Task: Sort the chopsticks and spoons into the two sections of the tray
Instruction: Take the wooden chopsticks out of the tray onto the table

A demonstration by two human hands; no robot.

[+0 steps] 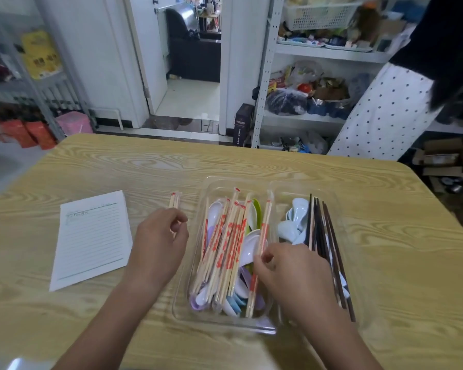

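Right hand [281,265] pinches one wrapped chopstick pair [265,228] mid-length, frame centre; left hand [159,236] grips a chopstick bundle [175,201]; probably light, stiff, slippery-sleeved.

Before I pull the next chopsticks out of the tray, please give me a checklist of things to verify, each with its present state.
1. Right hand pinches one paper-wrapped bamboo chopstick pair in the left section: ok.
2. Left hand holds the bundle of wrapped chopsticks outside the clear plastic tray: ok.
3. Pinched pair free of its neighbours: cannot tell.
4. Left section holds one kind only: not ok; white, purple and green plastic spoons lie under the chopsticks.
5. Right section holds one kind only: not ok; pale blue spoons lie beside dark wooden chopsticks.
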